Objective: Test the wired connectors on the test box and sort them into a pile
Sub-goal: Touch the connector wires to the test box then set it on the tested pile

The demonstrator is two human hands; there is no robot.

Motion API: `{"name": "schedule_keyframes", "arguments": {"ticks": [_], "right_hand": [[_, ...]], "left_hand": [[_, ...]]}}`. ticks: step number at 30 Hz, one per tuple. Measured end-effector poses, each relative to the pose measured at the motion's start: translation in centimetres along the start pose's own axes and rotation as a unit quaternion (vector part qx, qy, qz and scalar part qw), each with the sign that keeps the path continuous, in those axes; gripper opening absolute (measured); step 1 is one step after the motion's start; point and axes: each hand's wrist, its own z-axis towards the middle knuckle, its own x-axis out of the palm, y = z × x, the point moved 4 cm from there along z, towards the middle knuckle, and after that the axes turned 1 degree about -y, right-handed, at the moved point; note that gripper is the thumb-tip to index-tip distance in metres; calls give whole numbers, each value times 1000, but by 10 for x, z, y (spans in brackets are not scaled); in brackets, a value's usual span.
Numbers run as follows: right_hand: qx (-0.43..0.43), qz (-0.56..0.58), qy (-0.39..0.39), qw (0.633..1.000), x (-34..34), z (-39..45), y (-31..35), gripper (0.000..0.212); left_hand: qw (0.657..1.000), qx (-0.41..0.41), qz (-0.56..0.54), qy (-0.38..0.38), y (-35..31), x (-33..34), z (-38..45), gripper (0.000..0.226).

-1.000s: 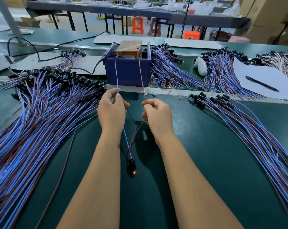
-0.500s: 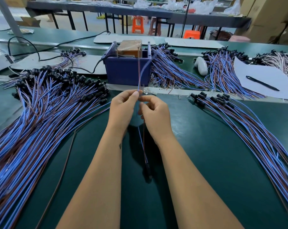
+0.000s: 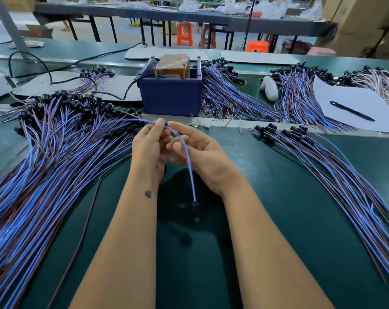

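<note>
My left hand (image 3: 151, 150) pinches the blue and brown wire pair (image 3: 187, 157) near its bare ends, just in front of the blue test box (image 3: 170, 94). The pair hangs down to a black connector (image 3: 195, 209) above the green table. My right hand (image 3: 202, 152) is beside it with its fingers spread and relaxed, the wire running across them. A brown block with two upright metal pins sits in the test box. A big pile of wired connectors (image 3: 50, 157) lies at my left, a smaller pile (image 3: 323, 172) at my right.
More wire bundles (image 3: 224, 94) lie behind the box on the right. A white sheet with a black pen (image 3: 352, 111) is at the far right, next to a white rounded object (image 3: 269, 88). A black cable (image 3: 82, 61) runs to the box. A lone brown wire (image 3: 86, 219) lies left of my arm.
The two wire ends came off the box pins and were brought together. My left hand now pinches both, and my right hand has let go and spread its fingers. The connector's light is out.
</note>
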Motion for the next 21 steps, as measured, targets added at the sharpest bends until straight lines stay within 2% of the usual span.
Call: {"name": "schedule_keyframes", "arguments": {"ticks": [3,6,8,10,13,14,15,18,21], "right_hand": [[-18,77,-89,993,-15,2,1,21],[-37,84,-192,977,-40,1,5,22],[-42,66,-242,967,-56,-1,8,28],[-34,51,-285,957,-67,-3,9,29],[-10,-43,-321,946,-75,-8,5,30],[-2,-85,-322,943,-77,-10,4,30],[6,-122,-318,940,-80,-14,4,30],[27,-209,-303,929,-94,-28,13,26],[58,-404,-295,864,-120,-45,31,24]], "left_hand": [[999,-3,25,23,-1,-2,-2,23],[979,46,168,105,-2,9,-12,24],[954,67,234,172,4,23,-22,23],[932,47,248,258,14,36,-32,17],[858,-3,320,401,26,45,-45,40],[840,-5,338,424,28,44,-45,45],[838,-3,346,421,29,43,-44,47],[866,3,340,366,28,42,-39,44],[876,11,348,335,34,41,-35,40]]}}
